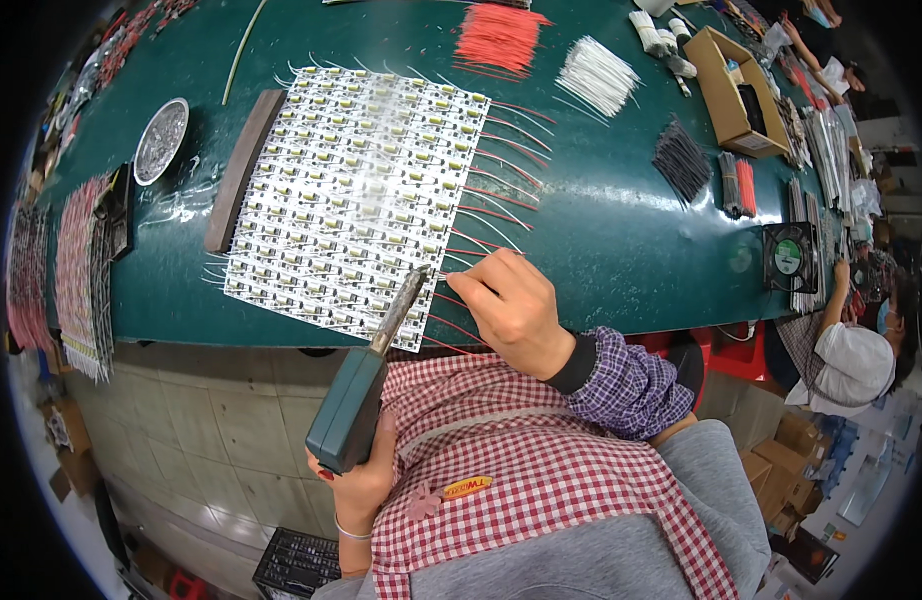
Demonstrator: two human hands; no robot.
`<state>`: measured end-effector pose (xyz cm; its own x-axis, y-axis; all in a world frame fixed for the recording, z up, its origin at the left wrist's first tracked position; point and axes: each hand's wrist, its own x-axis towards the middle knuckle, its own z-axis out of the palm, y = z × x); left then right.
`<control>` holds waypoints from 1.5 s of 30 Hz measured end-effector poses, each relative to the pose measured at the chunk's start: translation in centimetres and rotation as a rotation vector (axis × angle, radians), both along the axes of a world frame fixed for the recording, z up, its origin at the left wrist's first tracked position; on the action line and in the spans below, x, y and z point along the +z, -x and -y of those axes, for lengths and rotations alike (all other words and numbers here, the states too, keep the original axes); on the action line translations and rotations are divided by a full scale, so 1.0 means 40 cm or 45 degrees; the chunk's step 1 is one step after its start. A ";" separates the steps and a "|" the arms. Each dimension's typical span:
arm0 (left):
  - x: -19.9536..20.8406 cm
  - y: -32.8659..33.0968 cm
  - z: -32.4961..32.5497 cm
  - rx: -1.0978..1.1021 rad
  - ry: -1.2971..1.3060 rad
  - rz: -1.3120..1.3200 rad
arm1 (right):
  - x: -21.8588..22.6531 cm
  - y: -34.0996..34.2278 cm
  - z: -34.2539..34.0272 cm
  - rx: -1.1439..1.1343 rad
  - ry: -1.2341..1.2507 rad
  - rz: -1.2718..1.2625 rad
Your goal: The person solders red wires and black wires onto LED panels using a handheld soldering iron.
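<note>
A panel of white circuit boards [356, 190], with rows of small yellowish and dark components, lies on the green table. Red and white wires [506, 170] stick out along its right edge. My left hand [366, 475] is closed around the dark green handle of a soldering gun [346, 415]. The gun's metal barrel slants up and its tip is over the panel's lower right edge. Close by that tip, my right hand [511, 305] pinches a thin wire at the edge; its fingers partly hide it.
A dark wooden bar [246, 170] lies along the panel's left side, near a round metal dish [162, 141]. Beyond are bundles of red wires [498, 40], white wires [598, 77] and black wires [681, 162]. Rightward stand a cardboard box [736, 95], a small fan [789, 256] and another person [851, 365].
</note>
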<state>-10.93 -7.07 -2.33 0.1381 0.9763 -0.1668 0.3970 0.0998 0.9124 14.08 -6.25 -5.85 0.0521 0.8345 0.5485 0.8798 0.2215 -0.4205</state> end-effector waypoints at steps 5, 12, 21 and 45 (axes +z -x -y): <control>0.005 0.009 0.018 0.014 0.083 -0.035 | -0.006 0.006 0.002 0.005 0.018 -0.011; -0.001 0.004 0.019 -0.026 -0.016 -0.043 | -0.005 0.009 0.001 0.006 0.036 0.021; -0.010 0.003 0.014 -0.076 -0.251 -0.161 | -0.010 0.011 0.000 -0.016 0.023 0.038; -0.012 0.052 0.043 0.023 -0.025 -0.012 | -0.005 0.044 0.028 0.028 -0.011 -0.083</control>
<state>-13.02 -8.78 -2.81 0.1190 0.9817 -0.1487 0.4036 0.0890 0.9106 12.31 -7.38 -6.07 0.0695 0.8310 0.5519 0.8454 0.2447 -0.4748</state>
